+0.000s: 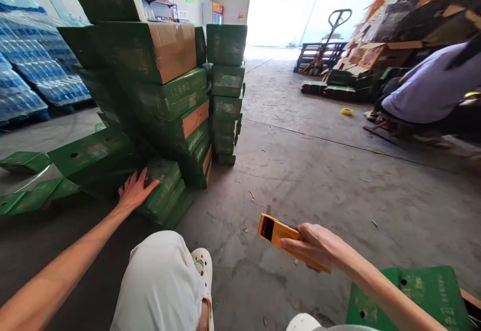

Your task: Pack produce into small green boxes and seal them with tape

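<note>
My left hand [134,191] rests with its fingers spread on a low stack of green cardboard boxes [165,183]. Out over the floor to the right, my right hand [313,246] is closed around a long orange hand tool [276,231]. The tool has a black patch near its front end, and its exact kind is not clear. Beside my left hand lies an opened green carton [90,155] with its flaps spread. A tall stack of green and brown boxes [150,90] rises just beyond.
A narrower stack of green boxes [227,80] stands behind. Bottled water packs [41,60] are piled at left. A flattened green carton [409,296] lies lower right. A person [424,85] crouches at right near a yellow tape roll [346,111]. A pallet jack [330,40] stands farther back.
</note>
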{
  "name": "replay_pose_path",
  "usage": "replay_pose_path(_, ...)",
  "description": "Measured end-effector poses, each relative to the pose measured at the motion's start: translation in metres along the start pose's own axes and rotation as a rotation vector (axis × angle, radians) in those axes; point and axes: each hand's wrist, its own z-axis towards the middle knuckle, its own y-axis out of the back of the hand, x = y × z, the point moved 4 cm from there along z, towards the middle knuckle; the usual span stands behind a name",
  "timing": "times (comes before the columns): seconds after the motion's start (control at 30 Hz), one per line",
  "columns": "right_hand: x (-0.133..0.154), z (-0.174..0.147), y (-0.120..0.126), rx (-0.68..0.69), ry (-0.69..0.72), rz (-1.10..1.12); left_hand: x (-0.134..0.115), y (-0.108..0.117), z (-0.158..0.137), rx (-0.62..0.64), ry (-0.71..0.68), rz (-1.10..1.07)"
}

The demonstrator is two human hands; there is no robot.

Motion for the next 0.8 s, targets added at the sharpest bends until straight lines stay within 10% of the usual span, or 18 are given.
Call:
replay_pose_path(0.47, -0.108, -0.100, 0.015, -0.303, -0.363, 0.210, 0.007, -0.030, -0.022, 0.022, -0.351, 0.102)
replay_pose_path(0.53, -0.115, -0.125, 0.026, -0.424, -0.377, 0.365, -0.043, -0.020, -0.014, 0.045, -0.478, -0.024)
replay_pose_path(0.63, -0.118, -0.161, 0.041, -0.552, -0.357, 0.688, -0.168, -0.014, -0.040, 0.450, -0.726, -0.307)
replay_pose_path(0.8, -0.117, -0.211, 0.043, -0.737, -0.278, 0.923, -0.386, -0.029, -0.214, 1.031, -0.893, -0.611)
